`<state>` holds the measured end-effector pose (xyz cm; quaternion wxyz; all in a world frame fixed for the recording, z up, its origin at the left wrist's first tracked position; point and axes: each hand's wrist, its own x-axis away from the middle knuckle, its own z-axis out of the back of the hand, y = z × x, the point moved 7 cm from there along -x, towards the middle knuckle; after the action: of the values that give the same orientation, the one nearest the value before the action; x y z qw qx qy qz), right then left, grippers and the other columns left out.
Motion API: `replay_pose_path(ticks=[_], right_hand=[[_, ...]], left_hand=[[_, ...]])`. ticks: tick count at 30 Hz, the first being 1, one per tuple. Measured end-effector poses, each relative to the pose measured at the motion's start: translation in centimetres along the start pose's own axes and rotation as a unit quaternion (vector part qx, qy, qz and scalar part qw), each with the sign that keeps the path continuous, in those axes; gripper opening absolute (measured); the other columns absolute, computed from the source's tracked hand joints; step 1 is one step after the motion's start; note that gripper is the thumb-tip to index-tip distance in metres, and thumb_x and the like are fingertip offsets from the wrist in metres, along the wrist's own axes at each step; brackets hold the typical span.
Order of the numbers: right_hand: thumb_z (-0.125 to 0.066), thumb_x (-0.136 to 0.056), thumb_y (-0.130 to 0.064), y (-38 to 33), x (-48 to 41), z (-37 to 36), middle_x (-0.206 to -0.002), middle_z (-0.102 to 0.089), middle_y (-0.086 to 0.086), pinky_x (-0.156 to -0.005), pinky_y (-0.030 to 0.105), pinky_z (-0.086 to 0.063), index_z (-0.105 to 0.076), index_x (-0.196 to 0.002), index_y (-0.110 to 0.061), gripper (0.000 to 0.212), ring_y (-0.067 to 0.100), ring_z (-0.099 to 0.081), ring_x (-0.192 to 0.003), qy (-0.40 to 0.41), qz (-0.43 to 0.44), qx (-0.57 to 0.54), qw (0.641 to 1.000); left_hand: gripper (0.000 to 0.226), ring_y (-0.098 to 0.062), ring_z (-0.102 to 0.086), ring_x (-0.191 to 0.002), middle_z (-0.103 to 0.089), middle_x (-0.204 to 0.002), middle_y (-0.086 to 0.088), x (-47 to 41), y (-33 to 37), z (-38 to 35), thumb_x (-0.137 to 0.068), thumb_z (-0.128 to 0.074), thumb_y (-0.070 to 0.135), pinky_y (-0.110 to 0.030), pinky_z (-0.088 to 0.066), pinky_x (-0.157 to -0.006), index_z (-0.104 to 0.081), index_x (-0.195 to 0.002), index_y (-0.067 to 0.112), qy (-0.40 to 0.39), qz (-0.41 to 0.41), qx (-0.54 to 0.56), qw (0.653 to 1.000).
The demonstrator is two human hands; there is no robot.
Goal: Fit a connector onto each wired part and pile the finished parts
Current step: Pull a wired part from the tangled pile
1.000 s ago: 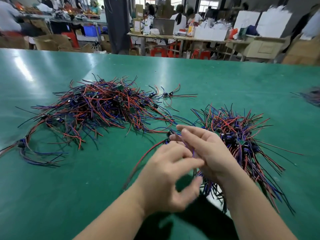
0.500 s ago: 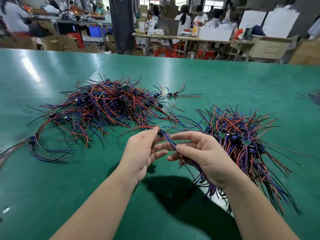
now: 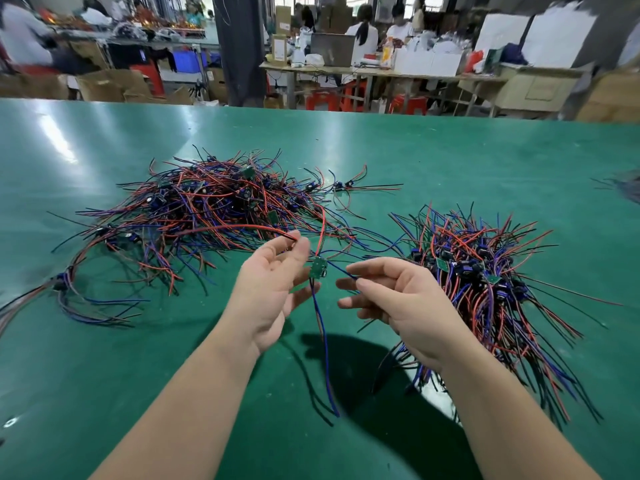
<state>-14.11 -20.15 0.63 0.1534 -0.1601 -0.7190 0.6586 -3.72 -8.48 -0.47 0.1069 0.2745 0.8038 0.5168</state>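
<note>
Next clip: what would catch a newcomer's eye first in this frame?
Two sprawling tangles of red, blue and black wires lie on the green table: the left pile and the right pile. In front, between them, the left hand and right hand each pinch a wire of one small green board, held above the table.

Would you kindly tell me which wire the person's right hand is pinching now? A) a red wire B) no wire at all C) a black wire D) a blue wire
D: the right hand pinches the blue wire between thumb and forefinger. That wire runs from the small green board, while the left hand pinches the red wire.
</note>
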Motion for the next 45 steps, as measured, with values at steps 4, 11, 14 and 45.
replay_pose_path(ticks=[4, 11, 14, 45], right_hand=[[-0.05, -0.094, 0.004, -0.6, -0.1, 1.1, -0.086, -0.075, 0.005, -0.057, 0.018, -0.051, -0.064, -0.092, -0.01, 0.021, 0.017, -0.073, -0.073, 0.055, 0.031, -0.043, 0.997], [-0.047, -0.094, 0.005, -1.6, -0.2, 4.3, -0.08, -0.074, 0.003, -0.055, 0.016, -0.051, -0.062, -0.09, -0.009, 0.021, 0.014, -0.071, -0.07, 0.175, 0.068, -0.178, 0.966], [-0.046, -0.095, 0.004, -1.9, -0.1, 5.3, -0.082, -0.074, 0.004, -0.057, 0.016, -0.051, -0.061, -0.091, -0.01, 0.022, 0.015, -0.071, -0.072, 0.196, 0.079, -0.214, 0.954], [-0.066, -0.077, -0.019, -0.9, 1.1, -1.3, -0.085, -0.074, 0.013, -0.057, 0.018, -0.051, -0.076, -0.084, -0.015, 0.013, 0.021, -0.072, -0.071, -0.135, -0.041, -0.111, 0.984]], left_hand=[[0.055, -0.006, -0.064, -0.078, -0.059, -0.106, -0.006, 0.1, -0.5, -0.3, -0.076, -0.067, -0.01, -0.016, -0.053, -0.061, -0.053, -0.124, 0.012, -0.007, 0.019, -0.051, 0.998], [0.045, -0.01, -0.07, -0.069, -0.072, -0.093, -0.01, -0.7, 2.1, 1.5, -0.069, -0.063, -0.001, -0.016, -0.054, -0.07, -0.061, -0.114, 0.0, -0.039, 0.043, 0.138, 0.989], [0.03, -0.009, -0.069, -0.071, -0.073, -0.089, -0.007, -1.5, 3.1, 3.8, -0.081, -0.059, -0.006, -0.015, -0.056, -0.066, -0.063, -0.106, 0.008, 0.04, -0.013, 0.134, 0.99], [0.031, -0.01, -0.067, -0.062, -0.073, -0.079, -0.002, 1.5, 2.5, -2.0, -0.076, -0.055, 0.026, -0.021, -0.057, -0.063, -0.063, -0.102, 0.01, -0.124, -0.06, 0.09, 0.986]])
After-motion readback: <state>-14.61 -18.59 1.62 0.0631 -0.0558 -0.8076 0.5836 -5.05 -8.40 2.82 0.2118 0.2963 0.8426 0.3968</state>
